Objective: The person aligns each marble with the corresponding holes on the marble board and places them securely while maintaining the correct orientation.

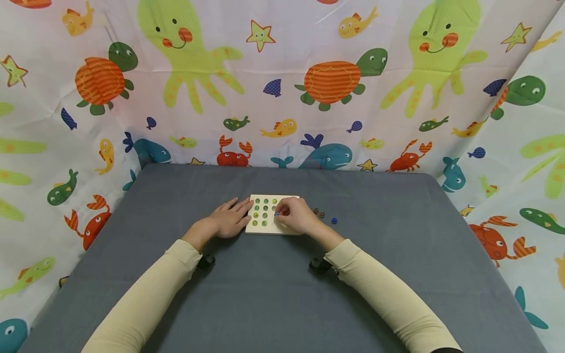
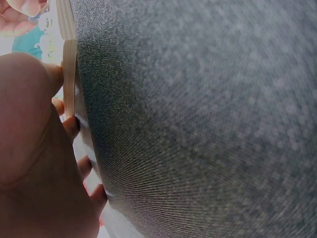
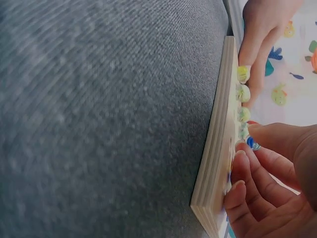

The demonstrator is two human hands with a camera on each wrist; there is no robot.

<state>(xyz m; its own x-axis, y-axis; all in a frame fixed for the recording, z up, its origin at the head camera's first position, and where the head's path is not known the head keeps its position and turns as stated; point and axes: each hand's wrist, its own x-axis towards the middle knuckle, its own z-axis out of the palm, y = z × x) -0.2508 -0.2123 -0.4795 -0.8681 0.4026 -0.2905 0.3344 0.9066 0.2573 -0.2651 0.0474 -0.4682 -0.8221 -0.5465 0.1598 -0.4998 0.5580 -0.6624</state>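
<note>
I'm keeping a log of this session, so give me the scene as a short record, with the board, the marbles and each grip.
Surface: gray cloth
Board: pale wooden board
Seated on it: green and yellow marbles
Left grip: touching the board's left side
Right grip: pinching a blue marble over the board
Loose, right of board: two brown marbles, one more blue marble

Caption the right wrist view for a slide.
Right hand pinches a blue marble over a wooden board with yellow-green marbles; left hand at far edge.
</note>
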